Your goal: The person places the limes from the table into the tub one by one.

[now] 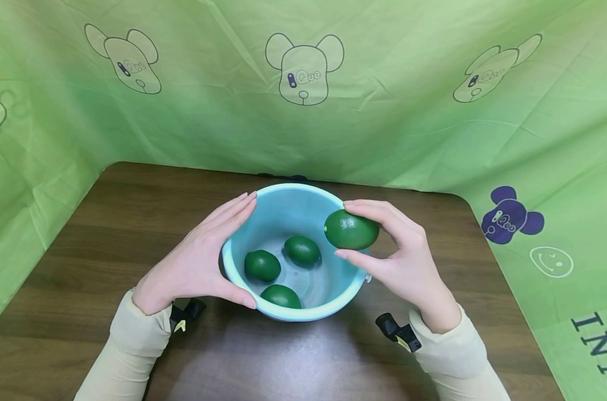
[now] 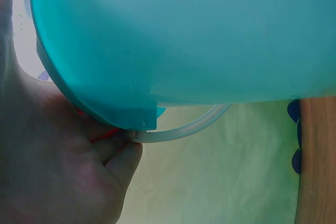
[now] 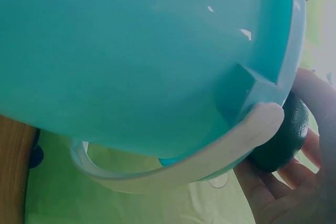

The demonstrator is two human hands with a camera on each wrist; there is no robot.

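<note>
A light-blue bucket (image 1: 293,315) stands on the table between the two hands, its open top facing up. Three dark green limes (image 1: 262,265) lie spread over its bottom. My left hand (image 1: 203,256) grips the bucket's left side, thumb over the near rim and fingers along the far rim. In the left wrist view, some of its fingers curl beneath the rim by the handle joint. Between thumb and fingers, my right hand (image 1: 401,245) holds another glossy lime (image 1: 351,229) over the bucket's right rim. The right wrist view shows this lime (image 3: 283,137) partly hidden behind the rim.
The bucket's pale handle (image 3: 184,174) hangs down on the far side. A brown wooden table (image 1: 107,239) lies beneath. Green printed cloth (image 1: 208,111) walls off the back and both sides. Small black cameras (image 1: 398,332) sit on the wrists.
</note>
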